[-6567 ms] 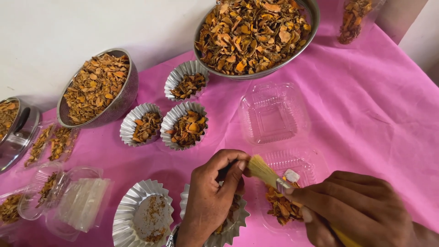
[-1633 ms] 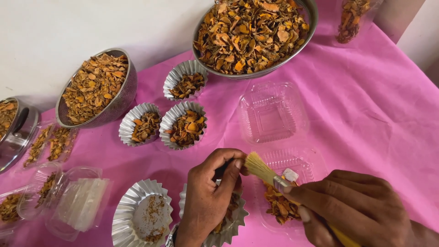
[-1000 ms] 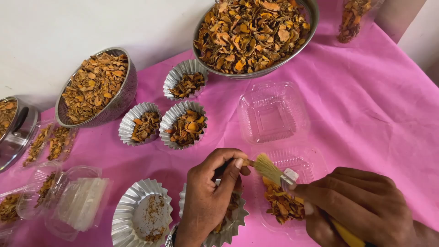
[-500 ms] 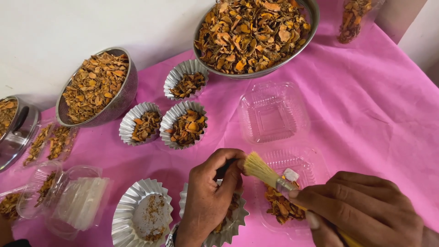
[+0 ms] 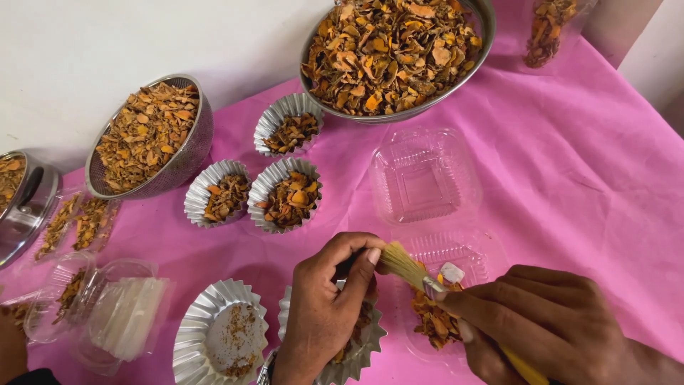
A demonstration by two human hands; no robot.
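My left hand (image 5: 329, 306) hovers over a fluted foil cup (image 5: 363, 349) and pinches a small dark piece between thumb and fingers. My right hand (image 5: 541, 324) grips a yellow-handled brush (image 5: 413, 272), whose straw-coloured bristles touch the left fingertips. Under the brush lies a clear plastic clamshell tray (image 5: 470, 251) with orange-brown dried chips (image 5: 433, 324) in it. Its open lid half (image 5: 424, 175) lies just beyond, without chips.
A large steel bowl (image 5: 399, 53) of dried chips stands at the back, a mesh bowl (image 5: 153, 135) at the left. Three filled foil cups (image 5: 285, 194) sit mid-table, a nearly bare one (image 5: 219, 341) near me. Plastic containers (image 5: 107, 306) lie left on the pink cloth (image 5: 584, 171).
The brush tip has made small strokes back and forth against my left fingertips. Both hands stay in nearly the same place.
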